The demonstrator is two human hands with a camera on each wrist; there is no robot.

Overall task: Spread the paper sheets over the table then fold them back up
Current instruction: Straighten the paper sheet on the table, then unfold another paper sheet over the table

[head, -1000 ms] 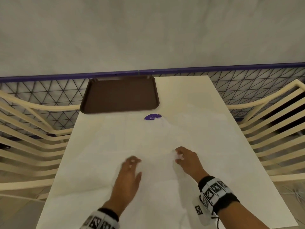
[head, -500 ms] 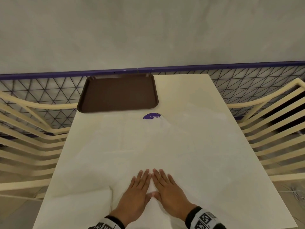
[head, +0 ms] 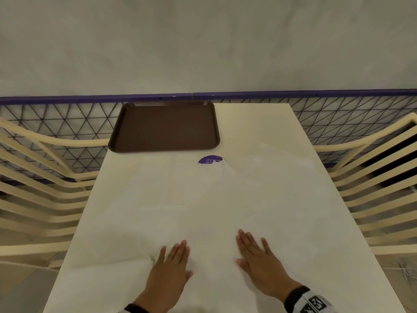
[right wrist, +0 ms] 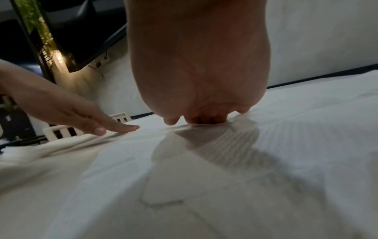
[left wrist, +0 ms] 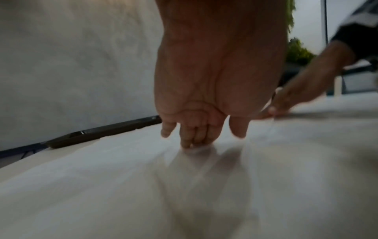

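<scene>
Thin white paper sheets (head: 203,206) lie spread over most of the cream table (head: 252,123), with faint creases and a folded-over layer near the front left (head: 108,279). My left hand (head: 173,265) lies flat on the paper near the front edge, fingers straight and pointing away. My right hand (head: 257,258) lies flat a little to its right, fingers straight and slightly spread. In the left wrist view the left hand (left wrist: 196,137) presses its fingertips on the paper (left wrist: 143,186). In the right wrist view the right hand (right wrist: 196,119) presses down on the paper (right wrist: 266,161).
A brown tray (head: 164,127) sits at the far left of the table. A purple round sticker (head: 210,159) shows at the paper's far edge. Cream slatted chairs (head: 33,188) stand on both sides. A purple-railed mesh fence (head: 338,109) and a grey wall lie beyond.
The hands went from lifting the paper's middle, to lying flat side by side at the front edge, and have now slid apart sideways over the sheet.
</scene>
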